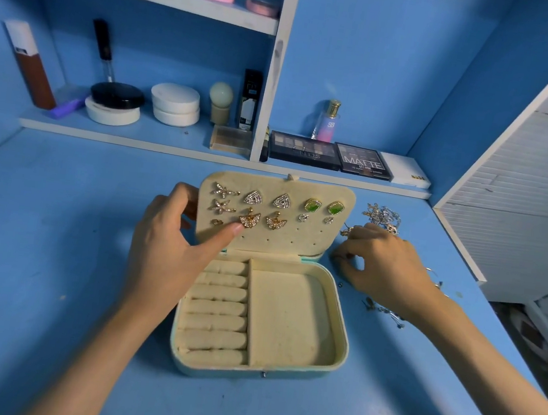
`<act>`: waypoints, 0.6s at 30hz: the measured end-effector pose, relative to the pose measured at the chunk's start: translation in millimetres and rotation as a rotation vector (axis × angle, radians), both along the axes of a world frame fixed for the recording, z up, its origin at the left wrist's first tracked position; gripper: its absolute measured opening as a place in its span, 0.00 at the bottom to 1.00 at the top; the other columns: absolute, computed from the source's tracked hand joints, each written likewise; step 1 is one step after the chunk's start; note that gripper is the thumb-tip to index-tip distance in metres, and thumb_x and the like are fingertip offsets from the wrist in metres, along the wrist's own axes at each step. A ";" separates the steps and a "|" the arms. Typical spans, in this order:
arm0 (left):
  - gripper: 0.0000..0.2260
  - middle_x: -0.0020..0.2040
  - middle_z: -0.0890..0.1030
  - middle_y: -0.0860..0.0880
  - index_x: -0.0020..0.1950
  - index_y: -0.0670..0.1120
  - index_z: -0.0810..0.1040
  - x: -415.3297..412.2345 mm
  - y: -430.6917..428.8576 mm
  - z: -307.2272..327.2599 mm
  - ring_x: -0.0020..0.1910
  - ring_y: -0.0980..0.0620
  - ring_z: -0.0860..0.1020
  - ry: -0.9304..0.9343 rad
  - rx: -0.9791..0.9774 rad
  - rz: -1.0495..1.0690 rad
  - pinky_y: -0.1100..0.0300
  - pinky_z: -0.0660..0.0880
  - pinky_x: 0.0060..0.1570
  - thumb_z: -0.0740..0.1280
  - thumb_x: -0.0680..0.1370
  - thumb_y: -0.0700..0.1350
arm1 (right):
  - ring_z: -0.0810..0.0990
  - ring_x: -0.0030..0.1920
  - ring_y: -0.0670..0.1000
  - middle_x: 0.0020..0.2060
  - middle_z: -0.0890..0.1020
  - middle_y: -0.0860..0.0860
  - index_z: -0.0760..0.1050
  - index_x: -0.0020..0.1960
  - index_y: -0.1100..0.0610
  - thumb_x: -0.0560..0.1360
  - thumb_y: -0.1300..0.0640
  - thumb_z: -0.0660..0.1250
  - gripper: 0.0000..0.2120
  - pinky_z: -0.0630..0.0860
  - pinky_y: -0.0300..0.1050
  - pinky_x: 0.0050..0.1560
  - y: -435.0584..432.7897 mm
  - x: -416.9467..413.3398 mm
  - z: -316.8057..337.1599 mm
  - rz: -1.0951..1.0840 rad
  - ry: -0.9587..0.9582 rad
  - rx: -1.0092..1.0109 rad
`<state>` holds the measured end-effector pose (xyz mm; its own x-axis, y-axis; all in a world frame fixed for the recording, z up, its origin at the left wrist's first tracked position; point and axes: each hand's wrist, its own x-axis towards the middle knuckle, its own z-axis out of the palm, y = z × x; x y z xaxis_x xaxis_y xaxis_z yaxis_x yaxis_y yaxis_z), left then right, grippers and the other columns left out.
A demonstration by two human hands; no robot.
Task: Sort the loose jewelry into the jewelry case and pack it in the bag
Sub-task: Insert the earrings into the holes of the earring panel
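Observation:
A teal jewelry case (341,339) lies open on the blue table, its cream lid panel (309,242) standing upright with several earrings (253,198) pinned in rows. My left hand (168,242) grips the lid's left edge, thumb on the front face near a gold earring (249,220), fingers behind. My right hand (382,265) rests on the table right of the case, fingers curled down over small loose jewelry (347,231); whether it holds a piece I cannot tell. A pile of silver chains (382,215) lies beyond it. The ring rolls (219,307) and the square compartment (290,316) hold nothing. No bag is in view.
Small pins and earring backs (387,312) are scattered by my right wrist near the table's right edge. Eyeshadow palettes (331,154), a perfume bottle (328,121) and cosmetic jars (175,103) stand on the low shelf behind the case. A white louvred panel (525,203) borders the right.

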<state>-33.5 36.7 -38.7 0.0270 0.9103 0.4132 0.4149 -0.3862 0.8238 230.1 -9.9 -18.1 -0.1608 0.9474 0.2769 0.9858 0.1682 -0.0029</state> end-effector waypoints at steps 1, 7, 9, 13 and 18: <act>0.23 0.45 0.80 0.48 0.45 0.50 0.72 -0.1 0.0 -0.2 0.44 0.49 0.78 0.003 0.003 0.002 0.45 0.77 0.44 0.68 0.63 0.67 | 0.76 0.35 0.55 0.28 0.76 0.49 0.81 0.35 0.52 0.64 0.62 0.74 0.05 0.53 0.31 0.25 -1.1 0.2 -0.1 0.005 -0.023 0.006; 0.23 0.45 0.80 0.49 0.45 0.50 0.72 -0.1 0.9 -1.4 0.45 0.49 0.78 0.006 0.008 0.009 0.46 0.77 0.44 0.68 0.63 0.67 | 0.75 0.33 0.52 0.27 0.74 0.48 0.81 0.34 0.51 0.63 0.60 0.76 0.06 0.48 0.29 0.28 -5.2 -2.3 1.8 -0.015 -0.077 0.010; 0.22 0.45 0.80 0.49 0.45 0.51 0.72 -0.4 1.2 -1.9 0.45 0.49 0.78 0.004 0.018 0.003 0.46 0.77 0.44 0.68 0.63 0.66 | 0.75 0.32 0.53 0.26 0.73 0.48 0.81 0.33 0.51 0.63 0.59 0.77 0.06 0.47 0.29 0.29 -4.4 -2.5 2.3 -0.012 -0.081 0.030; 0.19 0.45 0.80 0.49 0.43 0.55 0.71 -1.4 0.0 0.1 0.45 0.50 0.78 0.015 0.049 -0.008 0.50 0.76 0.43 0.68 0.62 0.66 | 0.75 0.32 0.54 0.26 0.73 0.49 0.78 0.31 0.53 0.64 0.59 0.77 0.08 0.53 0.32 0.25 1.1 -1.4 -2.3 -0.011 -0.084 0.068; 0.18 0.41 0.78 0.53 0.41 0.55 0.70 -6.8 -0.3 0.6 0.43 0.58 0.76 0.046 0.104 -0.036 0.68 0.71 0.41 0.68 0.63 0.65 | 0.71 0.29 0.53 0.27 0.73 0.47 0.72 0.29 0.51 0.66 0.61 0.73 0.13 0.64 0.41 0.25 8.6 -5.5 6.6 -0.051 0.192 0.056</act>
<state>-40.3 36.4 -38.1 0.0800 0.8605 0.5031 0.4359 -0.4841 0.7587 224.5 -1.3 -11.5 -0.0527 0.9351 0.3503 0.9753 0.1236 -0.1833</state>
